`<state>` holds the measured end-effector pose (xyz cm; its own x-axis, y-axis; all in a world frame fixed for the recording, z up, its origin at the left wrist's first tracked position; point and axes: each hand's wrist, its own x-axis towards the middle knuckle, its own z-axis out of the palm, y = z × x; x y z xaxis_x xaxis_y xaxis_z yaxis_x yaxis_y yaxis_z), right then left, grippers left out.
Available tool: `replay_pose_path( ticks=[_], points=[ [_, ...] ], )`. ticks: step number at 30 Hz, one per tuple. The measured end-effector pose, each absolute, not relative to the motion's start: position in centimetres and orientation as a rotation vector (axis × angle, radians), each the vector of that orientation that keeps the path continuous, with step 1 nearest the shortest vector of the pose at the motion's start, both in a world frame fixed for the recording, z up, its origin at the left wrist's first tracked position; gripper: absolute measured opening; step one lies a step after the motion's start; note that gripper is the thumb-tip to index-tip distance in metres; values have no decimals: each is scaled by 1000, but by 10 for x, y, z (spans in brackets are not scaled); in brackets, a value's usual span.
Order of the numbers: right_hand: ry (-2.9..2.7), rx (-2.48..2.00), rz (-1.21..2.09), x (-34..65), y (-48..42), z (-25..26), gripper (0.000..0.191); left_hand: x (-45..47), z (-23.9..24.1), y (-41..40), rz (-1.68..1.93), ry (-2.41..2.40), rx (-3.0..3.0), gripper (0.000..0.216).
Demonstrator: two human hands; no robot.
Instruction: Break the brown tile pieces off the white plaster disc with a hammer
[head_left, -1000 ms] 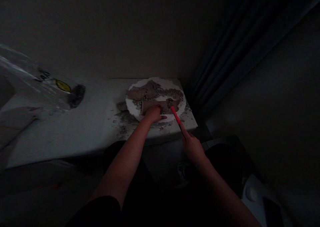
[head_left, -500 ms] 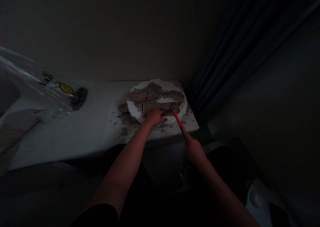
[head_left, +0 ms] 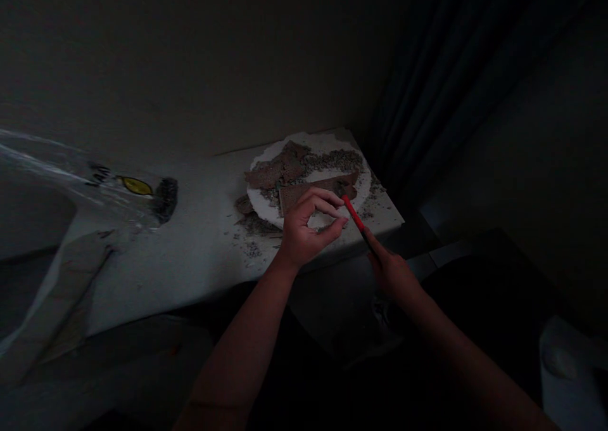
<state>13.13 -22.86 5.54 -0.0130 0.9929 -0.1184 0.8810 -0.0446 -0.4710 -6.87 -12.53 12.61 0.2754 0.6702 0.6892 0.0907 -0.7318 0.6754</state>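
Note:
My right hand (head_left: 393,271) is wrapped around the black grip of a small hammer (head_left: 353,213) with a red shaft. The hammer's dark head lies over a flat brown textured piece (head_left: 299,193), hard to make out in the dim light. Above the near edge of that piece, my left hand (head_left: 313,225) is raised with fingers curved and thumb apart. Its fingertips come close to the red shaft; whether they touch it I cannot tell. Underneath is a white scalloped round board (head_left: 256,208), bearing more broken brown pieces (head_left: 275,170) and grey crumbs (head_left: 336,160).
Crumbs also lie on the white table (head_left: 199,241) around the board. To the left is a clear plastic bag (head_left: 114,180) with a yellow mark and dark granules at its end. A brown sheet (head_left: 71,285) lies at the table's left. Dark curtains (head_left: 437,82) hang at right.
My left hand has lifted off the brown piece and moved right, toward the hammer's shaft. My right hand still grips the hammer, its head still over the piece. The view has shifted.

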Motion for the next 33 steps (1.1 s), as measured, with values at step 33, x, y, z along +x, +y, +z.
replay_pose_path(
  ticks=[33],
  points=[
    [-2030,-2025,537,132,-229,59,66,-197,71,-92,537,1344,2042,12]
  ],
)
